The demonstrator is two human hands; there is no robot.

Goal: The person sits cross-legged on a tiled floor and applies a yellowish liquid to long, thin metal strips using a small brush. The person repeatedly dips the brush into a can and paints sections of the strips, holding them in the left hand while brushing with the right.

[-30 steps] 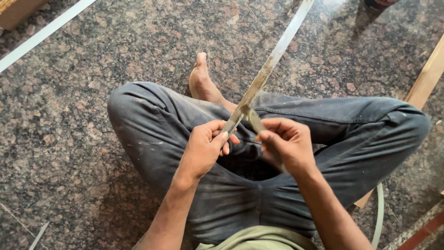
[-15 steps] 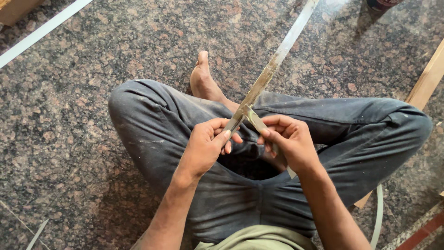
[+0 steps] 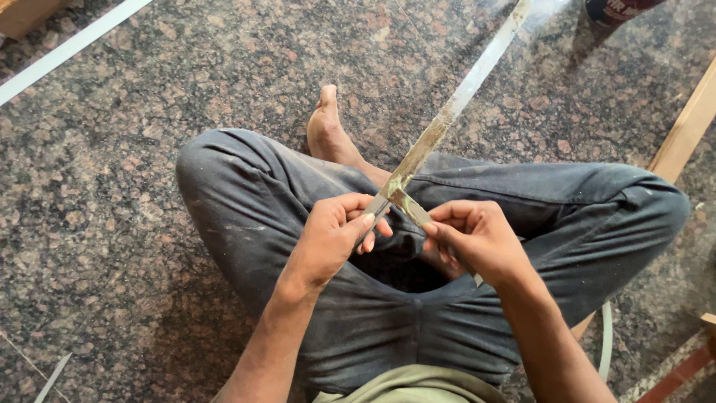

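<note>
Fingers of the left hand (image 3: 332,235) pinch the near end of a long, thin pale strip (image 3: 455,108) above the lap; right hand (image 3: 477,239) clamps a small flat blade (image 3: 410,209) against it.

Granite floor (image 3: 149,224); white strip (image 3: 67,51); wooden batten (image 3: 682,134).

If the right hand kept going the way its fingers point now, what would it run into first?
The right hand points leftward, holding a short blade-like tool. Going straight on, it would probably first meet the long strip where the tool touches it, then the left hand gripping that strip; depth is hard to judge.
</note>
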